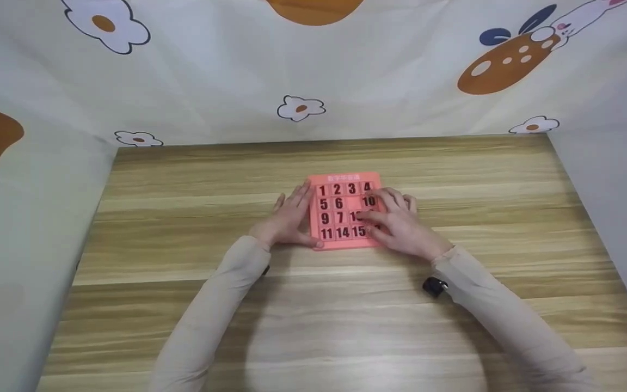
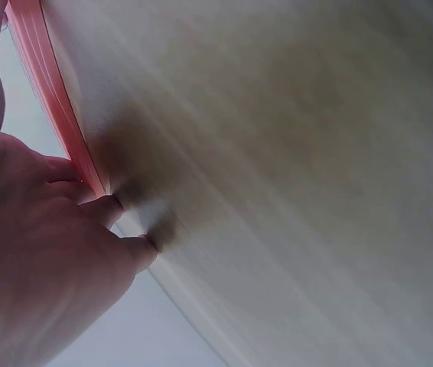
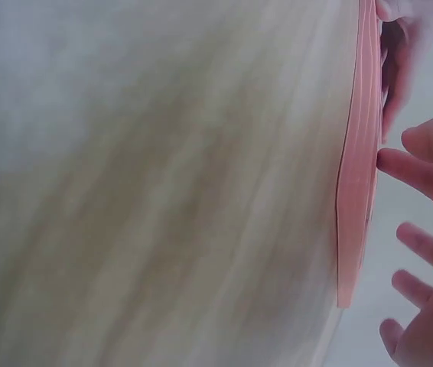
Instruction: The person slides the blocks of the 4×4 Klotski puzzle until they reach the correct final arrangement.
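A pink number slide puzzle (image 1: 344,177) with black numerals lies flat on the wooden table. Its second row has a gap between the 6 tile (image 1: 338,203) and the 10 tile (image 1: 368,201). Along the puzzle's left edge rests my left hand (image 1: 290,218), fingers extended and thumb at the lower left corner. My right hand (image 1: 403,223) reaches over the right side with fingers spread, one fingertip on a third-row tile. It partly covers the right-hand column. In the right wrist view a finger (image 3: 419,174) touches the puzzle's upper side (image 3: 356,183).
The wooden table (image 1: 183,190) stretches around the puzzle on every side. Behind it hangs a pale cloth (image 1: 226,71) printed with flowers and carrots. A small black device (image 1: 434,286) sits at the right wrist.
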`<action>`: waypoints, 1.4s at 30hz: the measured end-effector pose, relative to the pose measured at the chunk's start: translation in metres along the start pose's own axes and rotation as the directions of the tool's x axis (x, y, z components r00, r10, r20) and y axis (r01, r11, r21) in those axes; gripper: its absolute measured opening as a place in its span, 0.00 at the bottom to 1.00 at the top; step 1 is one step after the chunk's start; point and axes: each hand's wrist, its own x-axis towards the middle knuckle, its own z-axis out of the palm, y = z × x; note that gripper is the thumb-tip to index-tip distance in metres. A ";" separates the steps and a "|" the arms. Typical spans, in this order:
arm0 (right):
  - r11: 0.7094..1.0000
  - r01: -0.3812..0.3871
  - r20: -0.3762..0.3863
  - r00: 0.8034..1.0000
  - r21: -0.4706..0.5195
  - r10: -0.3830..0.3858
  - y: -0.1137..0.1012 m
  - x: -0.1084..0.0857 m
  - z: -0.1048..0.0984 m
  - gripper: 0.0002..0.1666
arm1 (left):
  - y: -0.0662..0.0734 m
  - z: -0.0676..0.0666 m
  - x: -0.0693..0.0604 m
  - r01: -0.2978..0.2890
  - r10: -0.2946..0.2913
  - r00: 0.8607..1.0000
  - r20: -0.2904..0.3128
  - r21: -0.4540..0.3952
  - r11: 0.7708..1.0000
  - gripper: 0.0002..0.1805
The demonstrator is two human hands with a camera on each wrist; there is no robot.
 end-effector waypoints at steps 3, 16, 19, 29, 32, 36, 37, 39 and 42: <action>0.999 -0.038 -0.003 0.999 -0.007 0.038 -0.001 0.005 -0.001 0.18 | 0.000 -0.001 -0.001 0.000 0.000 1.000 0.001 0.006 1.000 0.72; 0.994 0.106 0.023 0.994 -0.015 -0.105 0.002 0.007 -0.008 0.13 | -0.001 0.000 0.000 -0.029 0.029 1.000 -0.009 -0.002 1.000 0.71; 0.995 0.098 0.059 0.994 -0.024 -0.096 0.000 0.007 -0.010 0.14 | -0.001 -0.001 -0.001 -0.018 0.018 1.000 -0.004 -0.005 1.000 0.72; 0.994 0.057 0.021 0.998 -0.096 -0.056 -0.002 0.010 -0.009 0.14 | 0.000 0.002 0.000 -0.007 0.007 1.000 -0.002 -0.005 1.000 0.72; 0.992 0.058 0.033 0.998 -0.109 -0.055 -0.001 0.008 -0.007 0.17 | 0.001 0.002 -0.001 -0.015 0.015 1.000 -0.003 -0.002 1.000 0.73; 0.991 0.052 0.071 0.997 -0.126 -0.043 -0.002 0.006 -0.006 0.20 | 0.000 0.001 -0.002 -0.011 0.011 1.000 -0.010 0.000 1.000 0.73; 0.990 0.041 0.076 0.997 -0.138 -0.030 -0.002 0.007 -0.006 0.21 | 0.000 0.000 -0.002 -0.013 0.013 1.000 -0.013 0.003 1.000 0.73; 0.986 0.005 0.078 0.997 -0.167 0.008 -0.001 0.009 -0.006 0.22 | -0.001 0.000 -0.002 -0.018 0.018 1.000 -0.015 0.006 1.000 0.72; 0.979 -0.052 0.091 0.993 -0.199 0.071 0.000 0.012 -0.005 0.25 | -0.001 0.000 -0.001 -0.029 0.029 0.999 -0.016 0.000 1.000 0.72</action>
